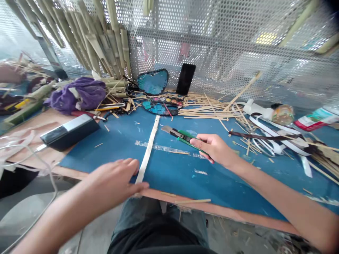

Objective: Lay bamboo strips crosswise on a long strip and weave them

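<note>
Left hand point(120, 176) is half open, its thumb spread from the bent fingers and touching the near end of a pale flat strip point(148, 150), which runs away across the blue surface point(169, 173). Right hand point(215, 148) is closed around a green utility knife point(185, 137), the bared blade pointing left, near the strip's far half. At the front edge, right of the strip, lies a loose sliver point(194, 201). Farther in, a band of clear tape point(161, 148) crosses the surface on both sides of the strip. Off to the left sits a black box point(70, 132), well apart from the strip; to the right, white ribbons point(306, 166) tangle with scraps. Clutter crowds the strip's far end: a dark-rimmed blue object point(156, 107) just beyond it, a heap of thin slats point(209, 106) to the right, and a purple cloth point(87, 92) to the left. Behind the slats a black phone point(186, 79) stands tilted before a perforated metal panel point(219, 60), with bamboo poles point(91, 46) leaning there at the left
</note>
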